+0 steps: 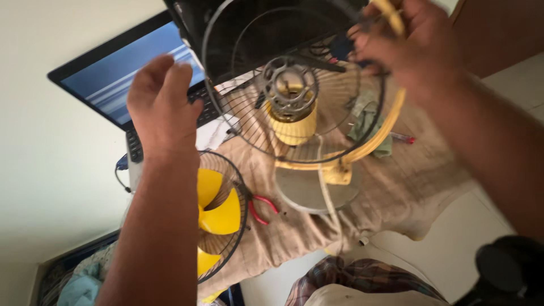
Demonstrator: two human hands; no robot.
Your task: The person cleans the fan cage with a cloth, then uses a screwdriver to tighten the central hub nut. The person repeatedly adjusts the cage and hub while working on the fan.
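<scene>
Head view, looking down onto a work surface covered with a tan cloth.

Far left: a laptop lies open, its screen lit blue-grey, its keyboard partly hidden behind the left hand.

Left hand: raised above the laptop keys, fingers loosely curled and apart, gripping nothing; it sits just left of the wire guard rim without clear contact.

Near left, beside the forearm: a second wire guard lies on the cloth with yellow fan blades inside it. Just right of it, red-handled pliers rest on the cloth.

Centre: the fan, stripped of its blades, stands on a round grey base. Its yellow motor housing and metal hub face the camera, ringed by the rear wire guard. A pale cord runs from the base toward the near edge.

Right of centre: a crumpled green rag and a small red-tipped pen-like item lie on the cloth behind the guard.

Right hand: closed around the yellow stand arm at the far upper edge of the guard; a dark bit under the fingers is too blurred to identify.

Near edge: plaid cloth.
</scene>
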